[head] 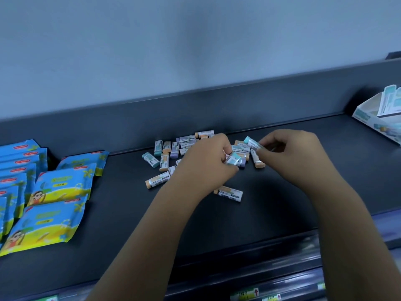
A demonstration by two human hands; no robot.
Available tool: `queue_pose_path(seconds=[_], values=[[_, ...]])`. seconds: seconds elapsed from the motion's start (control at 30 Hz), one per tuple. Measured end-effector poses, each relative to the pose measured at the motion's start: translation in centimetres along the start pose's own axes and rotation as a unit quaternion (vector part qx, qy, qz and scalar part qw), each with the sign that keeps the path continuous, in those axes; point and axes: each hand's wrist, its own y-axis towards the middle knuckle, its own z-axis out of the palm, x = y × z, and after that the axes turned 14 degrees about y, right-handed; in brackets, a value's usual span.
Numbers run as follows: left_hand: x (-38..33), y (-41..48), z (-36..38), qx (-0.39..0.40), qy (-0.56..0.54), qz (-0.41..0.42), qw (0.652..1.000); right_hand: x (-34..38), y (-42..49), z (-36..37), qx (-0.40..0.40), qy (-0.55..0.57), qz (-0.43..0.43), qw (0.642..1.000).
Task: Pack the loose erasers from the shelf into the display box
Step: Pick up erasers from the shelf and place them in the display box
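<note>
though labelled (illegibly), erasers (252,144) fill grips (205,161) (290,155)

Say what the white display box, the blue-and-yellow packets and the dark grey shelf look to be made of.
White display box: printed cardboard, matt, judging by its flat folded panels.
Blue-and-yellow packets: likely thin plastic film, slightly glossy, with crimped, serrated ends.
Dark grey shelf: probably painted metal, smooth with a dull sheen and a bent-up back lip.

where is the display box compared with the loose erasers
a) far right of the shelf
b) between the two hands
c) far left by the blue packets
a: the display box stands at the far right of the shelf, apart from the loose erasers in the middle.
</note>
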Motion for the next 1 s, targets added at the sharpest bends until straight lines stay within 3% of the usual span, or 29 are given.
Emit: queue_pose_path(seconds=[0.3, 0.53, 0.83, 1.0], values=[[-4.2, 2.3, 1.7, -0.041, -0.138, -0.044, 0.989, -3.6, 0.1, -4.2, -0.026, -0.010, -0.001, 1.000], [-11.6, 5.1, 4.3, -0.065, -0.310, -0.150, 0.937, -7.7, 2.7, -10.9, 0.011, -0.020, -0.032, 0.999], [-19.8, 8.4, 9.6, -0.097, -0.264, -0.207, 0.937, -12.9, 6.5, -18.3, 0.040, 0.005, -0.040, 0.998], [-22.5, 9.3, 9.9, -0.100, -0.252, -0.173, 0.947, -14.1, 7.0, -20.8, 0.072, 0.009, -0.045, 0.996]])
